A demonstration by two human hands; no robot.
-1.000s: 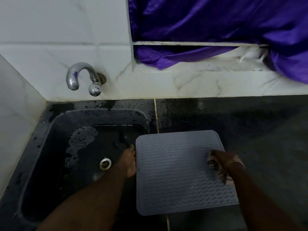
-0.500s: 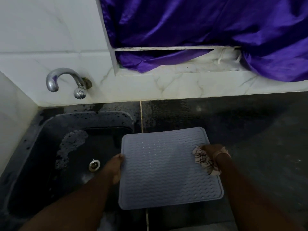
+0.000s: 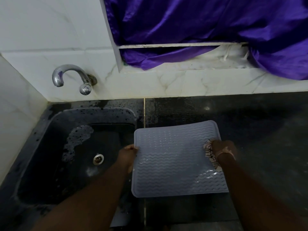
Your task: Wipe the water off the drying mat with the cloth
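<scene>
A grey wavy-ribbed drying mat (image 3: 173,160) lies on the dark counter, its left edge hanging over the sink. Water glistens on its near right part and in drops across the top. My left hand (image 3: 128,154) pinches the mat's left edge. My right hand (image 3: 222,150) grips a bunched white patterned cloth (image 3: 210,153) and presses it on the mat's right edge. The mat's far edge bows up slightly.
A black sink (image 3: 75,147) with a round drain (image 3: 98,159) sits at the left, a chrome tap (image 3: 71,77) on the white tiled wall above it. Wet dark counter (image 3: 258,139) extends right. Purple fabric (image 3: 208,25) hangs over the window ledge behind.
My right hand has slid the cloth from the mat's right-middle towards its right edge and a little farther away. My left hand stays on the left edge. The camera view shifted.
</scene>
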